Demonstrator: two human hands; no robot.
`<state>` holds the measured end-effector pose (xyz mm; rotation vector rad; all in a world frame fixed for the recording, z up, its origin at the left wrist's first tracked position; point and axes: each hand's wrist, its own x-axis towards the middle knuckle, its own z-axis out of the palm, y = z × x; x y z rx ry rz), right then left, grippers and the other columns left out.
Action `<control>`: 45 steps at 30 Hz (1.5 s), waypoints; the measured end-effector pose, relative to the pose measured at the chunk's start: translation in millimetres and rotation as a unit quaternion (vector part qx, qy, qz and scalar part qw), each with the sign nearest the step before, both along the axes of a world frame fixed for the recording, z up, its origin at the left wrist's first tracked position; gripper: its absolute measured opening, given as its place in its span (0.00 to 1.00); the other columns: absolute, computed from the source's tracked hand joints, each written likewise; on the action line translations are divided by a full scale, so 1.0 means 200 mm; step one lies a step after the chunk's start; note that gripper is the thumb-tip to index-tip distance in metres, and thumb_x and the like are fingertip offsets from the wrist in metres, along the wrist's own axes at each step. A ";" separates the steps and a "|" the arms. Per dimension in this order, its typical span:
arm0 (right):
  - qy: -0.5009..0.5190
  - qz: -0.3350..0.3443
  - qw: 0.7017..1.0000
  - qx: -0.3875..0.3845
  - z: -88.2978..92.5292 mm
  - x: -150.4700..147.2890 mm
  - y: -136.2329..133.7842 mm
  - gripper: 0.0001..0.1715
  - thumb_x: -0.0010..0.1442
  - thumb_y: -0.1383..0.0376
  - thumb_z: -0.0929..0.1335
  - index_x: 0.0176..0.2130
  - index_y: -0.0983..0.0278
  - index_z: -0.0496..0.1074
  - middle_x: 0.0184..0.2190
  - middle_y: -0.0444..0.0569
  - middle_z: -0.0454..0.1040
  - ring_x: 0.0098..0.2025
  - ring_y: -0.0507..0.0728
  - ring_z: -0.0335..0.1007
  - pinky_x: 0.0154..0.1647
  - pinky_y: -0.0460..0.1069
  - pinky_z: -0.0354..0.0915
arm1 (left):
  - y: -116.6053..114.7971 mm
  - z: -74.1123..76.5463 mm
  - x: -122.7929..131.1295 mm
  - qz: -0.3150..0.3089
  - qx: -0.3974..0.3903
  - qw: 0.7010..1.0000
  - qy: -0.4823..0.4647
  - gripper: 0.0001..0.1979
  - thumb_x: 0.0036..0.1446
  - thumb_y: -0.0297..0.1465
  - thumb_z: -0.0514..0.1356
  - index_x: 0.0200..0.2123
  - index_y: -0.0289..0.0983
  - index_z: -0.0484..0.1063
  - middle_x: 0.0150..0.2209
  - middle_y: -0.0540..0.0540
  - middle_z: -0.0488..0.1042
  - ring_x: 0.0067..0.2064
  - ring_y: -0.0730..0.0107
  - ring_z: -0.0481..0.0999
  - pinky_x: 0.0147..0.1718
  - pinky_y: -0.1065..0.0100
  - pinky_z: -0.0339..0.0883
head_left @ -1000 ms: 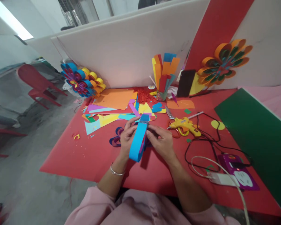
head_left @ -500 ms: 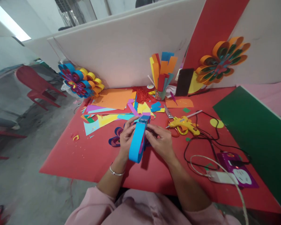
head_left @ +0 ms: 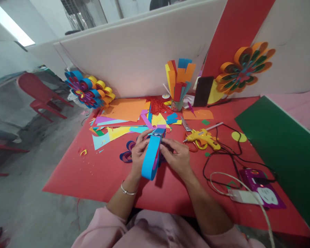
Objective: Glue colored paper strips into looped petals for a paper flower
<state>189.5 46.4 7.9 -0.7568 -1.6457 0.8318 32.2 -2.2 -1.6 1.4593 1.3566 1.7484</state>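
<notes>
A looped blue paper strip (head_left: 150, 159) hangs between my hands over the table, with pink paper showing inside the loop and a shiny band near its top end. My left hand (head_left: 139, 151) is closed on its left side, fingers along the strip. From the right, my right hand (head_left: 177, 155) pinches its edge between thumb and fingers. Beneath and behind them lies a dark blue and purple paper-loop flower (head_left: 126, 155), partly hidden by the left hand.
A yellow glue gun (head_left: 203, 137) and scissors (head_left: 186, 124) lie to the right, near black cables and a purple power strip (head_left: 263, 189). Paper scraps (head_left: 119, 132) cover the back left. A cup (head_left: 176, 104) of paper strips, a phone (head_left: 203, 91) and a green board (head_left: 281, 144) stand or lie around.
</notes>
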 end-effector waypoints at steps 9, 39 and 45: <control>-0.009 -0.002 1.000 -0.004 0.01 0.00 0.00 0.11 0.66 0.61 0.71 0.45 0.59 0.84 0.37 0.49 0.86 0.33 0.55 0.82 0.33 0.48 0.75 | 0.00 -0.01 0.00 0.012 0.001 1.000 -0.001 0.09 0.65 0.36 0.68 0.47 0.46 0.86 0.62 0.40 0.75 0.63 0.53 0.76 0.62 0.54 0.73; 0.017 0.001 1.000 -0.006 0.00 -0.01 0.01 0.10 0.66 0.65 0.72 0.44 0.58 0.85 0.39 0.47 0.87 0.37 0.56 0.85 0.41 0.48 0.79 | 0.01 -0.01 0.01 0.020 -0.009 0.999 -0.030 0.09 0.64 0.37 0.69 0.45 0.47 0.87 0.60 0.42 0.77 0.62 0.53 0.77 0.63 0.52 0.72; 0.022 -0.009 1.000 0.000 -0.01 -0.02 0.01 0.10 0.65 0.66 0.72 0.44 0.59 0.85 0.38 0.47 0.87 0.36 0.55 0.85 0.39 0.47 0.79 | 0.01 0.00 0.02 0.027 -0.010 0.999 -0.037 0.08 0.64 0.38 0.69 0.44 0.47 0.87 0.59 0.41 0.78 0.61 0.54 0.77 0.63 0.53 0.72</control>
